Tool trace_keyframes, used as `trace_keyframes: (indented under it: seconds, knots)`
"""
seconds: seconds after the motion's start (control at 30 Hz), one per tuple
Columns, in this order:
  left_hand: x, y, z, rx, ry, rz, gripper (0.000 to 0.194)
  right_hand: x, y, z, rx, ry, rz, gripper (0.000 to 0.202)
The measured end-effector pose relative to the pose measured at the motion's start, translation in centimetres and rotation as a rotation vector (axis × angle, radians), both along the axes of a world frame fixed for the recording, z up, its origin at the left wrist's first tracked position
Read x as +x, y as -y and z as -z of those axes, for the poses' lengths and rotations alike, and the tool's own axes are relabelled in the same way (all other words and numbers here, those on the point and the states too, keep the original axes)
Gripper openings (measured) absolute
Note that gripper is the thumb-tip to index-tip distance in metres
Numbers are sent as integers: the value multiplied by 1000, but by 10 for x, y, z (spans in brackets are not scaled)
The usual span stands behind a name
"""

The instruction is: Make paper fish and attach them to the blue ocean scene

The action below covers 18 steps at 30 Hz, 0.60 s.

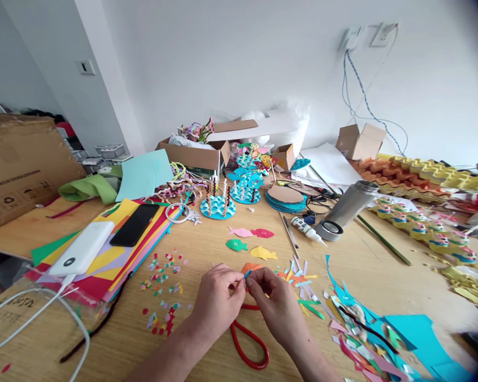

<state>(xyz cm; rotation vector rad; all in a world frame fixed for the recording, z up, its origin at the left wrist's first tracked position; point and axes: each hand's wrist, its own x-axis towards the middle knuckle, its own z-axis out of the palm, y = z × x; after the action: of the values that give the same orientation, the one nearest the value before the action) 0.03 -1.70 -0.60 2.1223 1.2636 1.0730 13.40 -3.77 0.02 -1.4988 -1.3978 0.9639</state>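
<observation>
My left hand (219, 292) and my right hand (274, 300) meet at the front middle of the table, fingertips pinched on a small blue piece (247, 274). Red-handled scissors (250, 366) lie under my hands, their blades hidden. Just beyond my fingers is an orange paper shape (252, 267), partly covered. Farther back lie a green fish (236, 244), a yellow fish (263, 253), a pink fish (241, 232) and a red one (263, 233). Thin coloured strips (302, 281) spread right of my hands, and small paper dots (161, 276) lie to the left.
At left, a white power bank (83, 249) and black phone (134, 225) rest on coloured paper. A glue bottle (306, 229), a steel flask (350, 207) and blue paper scraps (418, 334) are at right. Decorated blue discs (218, 207) and a cardboard box (195, 156) stand behind.
</observation>
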Motion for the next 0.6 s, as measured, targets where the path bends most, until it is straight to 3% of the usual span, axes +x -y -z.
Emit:
trace_keyframes:
  seconds: [0.27,0.6]
  knots:
    - [2,2,-2,46,-4,21,22,2,-1,3,0,-29,-2,17]
    - [2,2,-5,-18,15,35,22,-1,0,-1,3,-98,23,12]
